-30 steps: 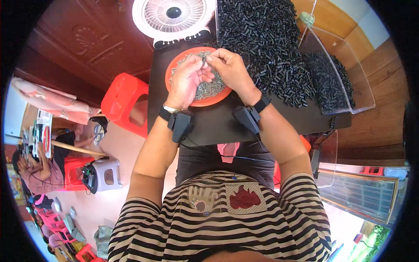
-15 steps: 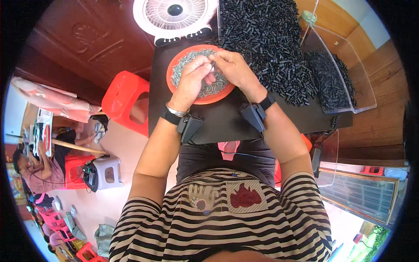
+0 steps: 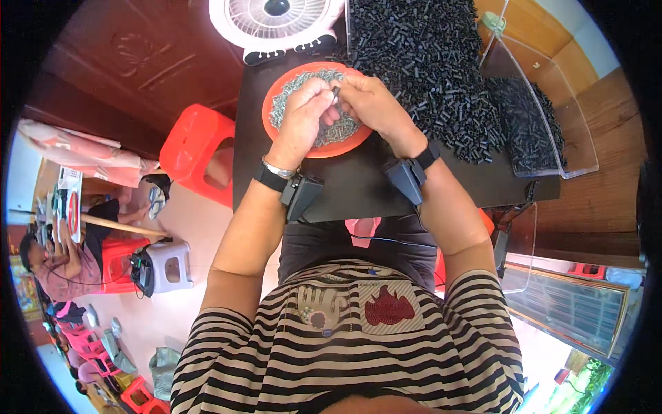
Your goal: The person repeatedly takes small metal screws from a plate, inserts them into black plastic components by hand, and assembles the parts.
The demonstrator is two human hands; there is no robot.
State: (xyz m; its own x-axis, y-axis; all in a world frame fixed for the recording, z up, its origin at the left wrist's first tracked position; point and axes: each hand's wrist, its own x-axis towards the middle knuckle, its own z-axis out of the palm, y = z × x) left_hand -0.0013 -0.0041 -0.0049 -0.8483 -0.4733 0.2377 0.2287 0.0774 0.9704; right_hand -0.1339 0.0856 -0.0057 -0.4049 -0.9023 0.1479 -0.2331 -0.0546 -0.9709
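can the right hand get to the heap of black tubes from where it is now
Probably yes. The right hand sits over the orange plate, pinching a small part with the left hand, and the heap of black tubes lies just beside it on the dark table, with nothing between them.

Orange plate (image 3: 276, 103) w/ silvery-grey small parts (image 3: 293, 86); black tube pieces (image 3: 427, 62); dark worktop (image 3: 352, 190); white fan (image 3: 276, 21); red stool (image 3: 196, 148); black-and-white striped shirt (image 3: 345, 352).
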